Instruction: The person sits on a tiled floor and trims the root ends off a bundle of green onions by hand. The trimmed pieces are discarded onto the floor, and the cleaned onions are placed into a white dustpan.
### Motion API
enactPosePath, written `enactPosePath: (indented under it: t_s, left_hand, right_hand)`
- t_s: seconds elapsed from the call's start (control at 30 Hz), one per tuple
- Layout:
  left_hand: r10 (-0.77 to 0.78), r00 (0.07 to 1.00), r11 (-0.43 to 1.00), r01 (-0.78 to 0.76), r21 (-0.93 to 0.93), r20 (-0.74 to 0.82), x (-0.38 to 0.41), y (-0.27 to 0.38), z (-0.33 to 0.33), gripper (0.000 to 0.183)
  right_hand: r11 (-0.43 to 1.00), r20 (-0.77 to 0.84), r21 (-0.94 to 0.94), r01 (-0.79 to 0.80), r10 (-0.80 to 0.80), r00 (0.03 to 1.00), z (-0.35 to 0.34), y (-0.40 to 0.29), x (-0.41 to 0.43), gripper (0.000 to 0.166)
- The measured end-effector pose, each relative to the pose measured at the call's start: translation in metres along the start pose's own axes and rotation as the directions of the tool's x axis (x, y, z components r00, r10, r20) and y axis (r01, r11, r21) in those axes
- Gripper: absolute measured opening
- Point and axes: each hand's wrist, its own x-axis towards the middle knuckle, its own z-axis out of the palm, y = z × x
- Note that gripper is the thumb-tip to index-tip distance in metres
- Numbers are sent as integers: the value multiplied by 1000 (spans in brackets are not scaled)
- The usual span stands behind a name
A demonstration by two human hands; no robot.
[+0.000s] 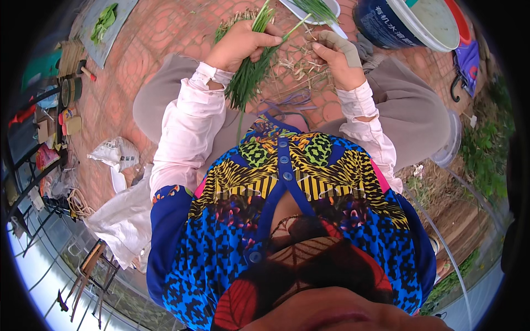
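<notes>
My left hand [242, 43] is closed around a bunch of long green chives [248, 80], their leaf tips hanging towards my lap. One pale stalk [297, 27] sticks out past the thumb towards the right. Just across from it, my right hand [337, 56] has beige tape around several fingers and over its back. Its thumb and fingertips are drawn together on thin, dry leaf shreds [308, 32]. More dry trimmings [300, 68] lie scattered on the red paving between my knees. Behind my left hand lies a pile of chives [236, 20], stem ends outward.
Chives [316, 9] rest on a white scoop [339, 31] ahead. A dark blue bucket [387, 25] with a white rim stands at front right, near a folded purple umbrella [466, 68]. Leafy greens [104, 22] lie on a grey board [89, 39]. White sacks [124, 219] are at my left.
</notes>
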Motion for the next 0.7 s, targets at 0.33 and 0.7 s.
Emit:
enactPosePath:
  t_s: [0.33, 0.7]
  left_hand:
    - [-54, 997, 998, 55, -3, 60, 17, -14, 4, 14]
    - [88, 995, 967, -97, 234, 50, 18, -11, 1, 17]
  right_hand:
    - [996, -107, 58, -64, 70, 992, 15, -4, 8, 31]
    - [976, -124, -217, 33, -61, 990, 5, -6, 0, 30]
